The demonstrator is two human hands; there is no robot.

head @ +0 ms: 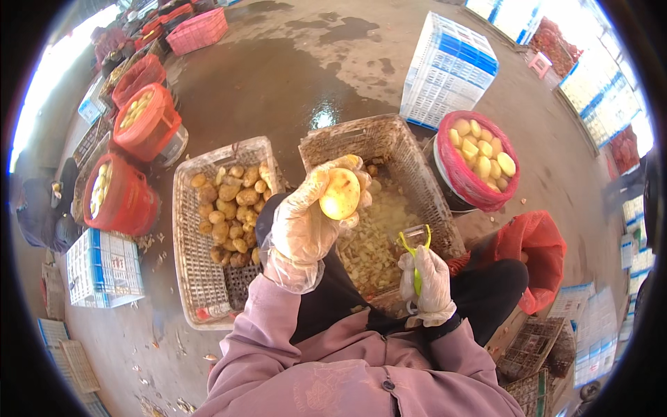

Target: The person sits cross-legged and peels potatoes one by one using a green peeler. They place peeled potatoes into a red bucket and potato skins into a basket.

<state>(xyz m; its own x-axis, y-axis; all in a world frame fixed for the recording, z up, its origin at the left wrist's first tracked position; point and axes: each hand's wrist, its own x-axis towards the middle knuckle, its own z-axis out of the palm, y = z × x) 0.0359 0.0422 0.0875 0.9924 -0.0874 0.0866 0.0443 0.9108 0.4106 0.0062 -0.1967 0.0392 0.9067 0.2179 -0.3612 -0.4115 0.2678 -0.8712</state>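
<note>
My left hand (312, 213), in a clear plastic glove over a pale one, grips a mostly peeled potato (340, 194) with brown spots. Lower and to the right, my right hand (427, 284), in a pale glove, holds a green-handled peeler (417, 245), its blade end pointing up. Below both hands is a dirty plastic crate (432, 182) with many peelings (383, 229) in it. On the left stands a light crate (198, 271) of unpeeled potatoes (226, 208). A bucket lined with red mesh (448, 172) at the right holds peeled potatoes (482, 151).
Stacked white and blue crates (451, 68) stand beyond the bucket. A red mesh sack (536, 260) is by my right knee. At the left are red-lined buckets (127, 203), a white and blue crate (104, 268) and a seated person (41, 203). Wet floor (245, 88) stretches ahead.
</note>
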